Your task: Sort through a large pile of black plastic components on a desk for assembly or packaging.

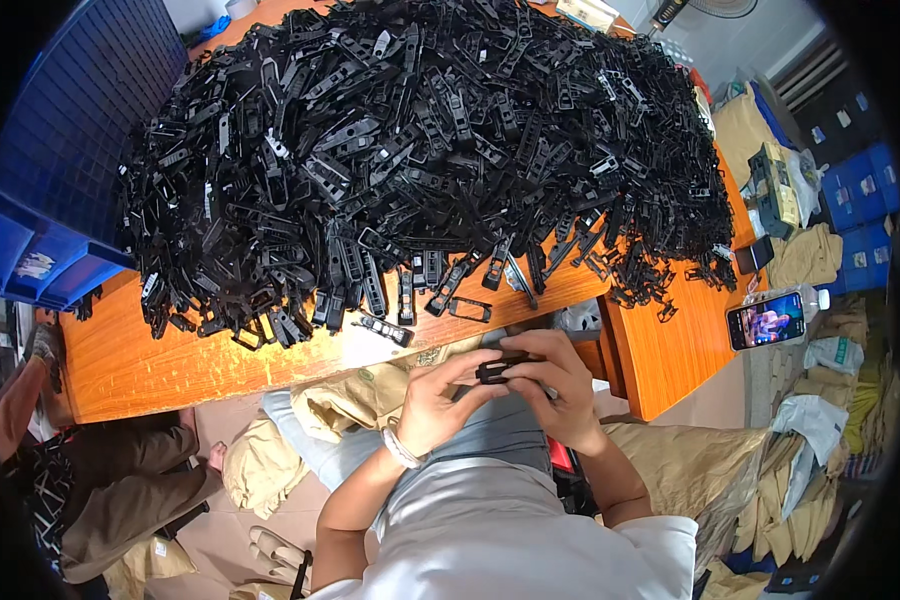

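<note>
A small black plastic part point(492, 372) is pinched between my two hands, just past the table's front edge and above my lap. My left hand point(437, 400) grips its left end with thumb and fingers. On the other side, my right hand point(558, 388) closes on its right end. Fingers cover much of the part, so its full shape is hidden. Beyond my hands, a large heap of black plastic parts point(410, 150) covers most of the wooden table point(200, 365). Several long, narrow pieces and an oblong black frame point(470, 309) lie loose along the heap's near side.
A blue plastic crate point(80, 130) stands at the table's left. At the right, a phone point(766, 321) with a lit screen is propped beside the table. Brown sacks point(690, 465) lie on the floor at the right. Another person's legs point(140, 480) are at the left.
</note>
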{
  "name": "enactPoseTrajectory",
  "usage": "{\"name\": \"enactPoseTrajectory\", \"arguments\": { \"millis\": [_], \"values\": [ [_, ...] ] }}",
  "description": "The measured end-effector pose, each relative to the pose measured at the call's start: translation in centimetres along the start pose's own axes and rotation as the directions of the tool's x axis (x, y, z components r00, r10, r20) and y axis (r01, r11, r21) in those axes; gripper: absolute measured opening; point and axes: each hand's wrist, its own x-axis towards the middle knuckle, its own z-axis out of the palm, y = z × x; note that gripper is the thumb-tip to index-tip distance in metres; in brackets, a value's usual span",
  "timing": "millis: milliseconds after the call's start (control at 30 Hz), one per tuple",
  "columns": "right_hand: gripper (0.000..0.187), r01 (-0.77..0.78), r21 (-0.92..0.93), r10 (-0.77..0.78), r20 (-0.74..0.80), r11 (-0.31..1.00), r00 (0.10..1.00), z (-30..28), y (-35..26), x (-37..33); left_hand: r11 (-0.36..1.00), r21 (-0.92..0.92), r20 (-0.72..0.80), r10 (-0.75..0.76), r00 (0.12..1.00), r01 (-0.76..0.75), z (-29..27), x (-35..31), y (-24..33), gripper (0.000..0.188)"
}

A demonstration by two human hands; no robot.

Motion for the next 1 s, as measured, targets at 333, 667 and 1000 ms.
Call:
{"name": "enactPoseTrajectory", "arguments": {
  "millis": [333,667,1000],
  "values": [
    [0.013,-0.217,0.212,0.271,-0.274,0.953,0.923,-0.2,1.0,-2.1,0.661,0.699,-0.029,0.408,0.913,-0.273,-0.6,2.8,-2.5,0.020],
    [0.019,-0.333,0.686,0.666,-0.296,0.647,0.684,2.2,2.3,-2.8,0.437,0.893,-0.108,0.432,0.895,-0.103,-1.2,3.5,-2.2,0.014],
    [0.008,-0.431,0.577,0.511,0.027,0.694,0.859,4.9,3.0,-1.6,0.469,0.883,-0.172,0.361,0.916,-0.019,-1.7,3.7,-1.4,0.011]
  ]
}}
